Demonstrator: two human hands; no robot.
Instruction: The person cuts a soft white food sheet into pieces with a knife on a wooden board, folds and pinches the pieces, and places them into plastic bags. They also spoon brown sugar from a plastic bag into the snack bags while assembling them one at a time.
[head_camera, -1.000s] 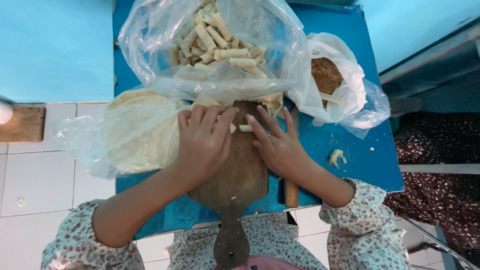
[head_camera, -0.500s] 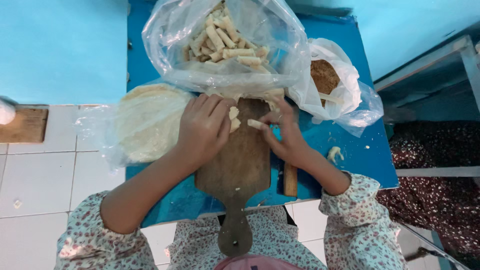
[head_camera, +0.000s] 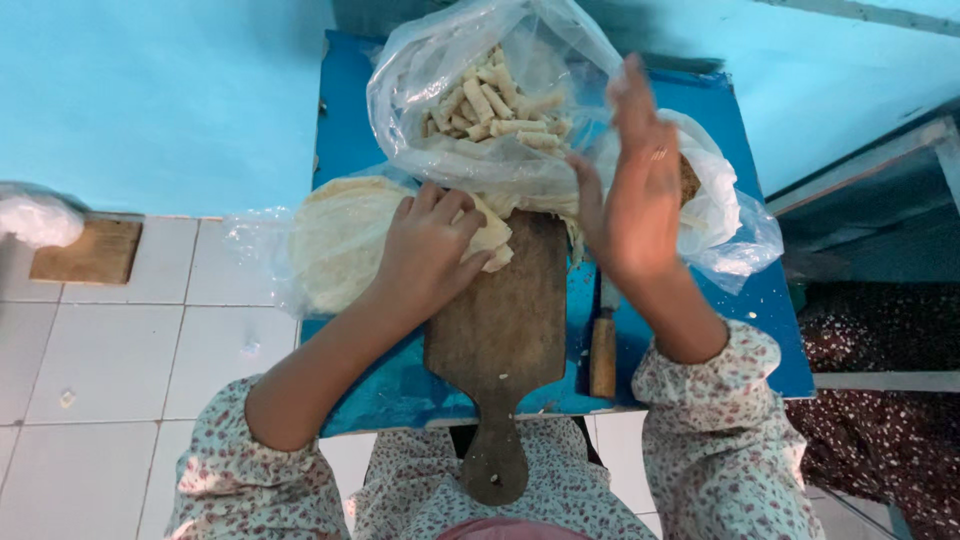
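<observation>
compared with half a second before, the right hand (head_camera: 632, 190) has left the wooden board (head_camera: 505, 320) and is raised, fingers spread apart and holding nothing, in front of the clear plastic bag (head_camera: 480, 110); its outline is motion-blurred. the left hand (head_camera: 430, 250), which lay flat on the board, now rests at the board's upper left corner, fingers curled down onto a thin pale wrapper sheet (head_camera: 490, 238) whose folded edge shows beyond the fingertips.

the clear bag stands open at the far edge of the blue table (head_camera: 340, 90) and contains many short, pale, rolled pieces (head_camera: 490, 105). a second thin plastic bag (head_camera: 735, 225), whitish, sits just right of it, partly hidden behind the raised hand; its contents cannot be made out. a round stack of pale wrappers (head_camera: 340, 235) lies in loose clear plastic to the left of the board, overhanging the table edge. a knife with a wooden handle (head_camera: 603, 350) lies just right of the board. no labels are visible on any bag.
</observation>
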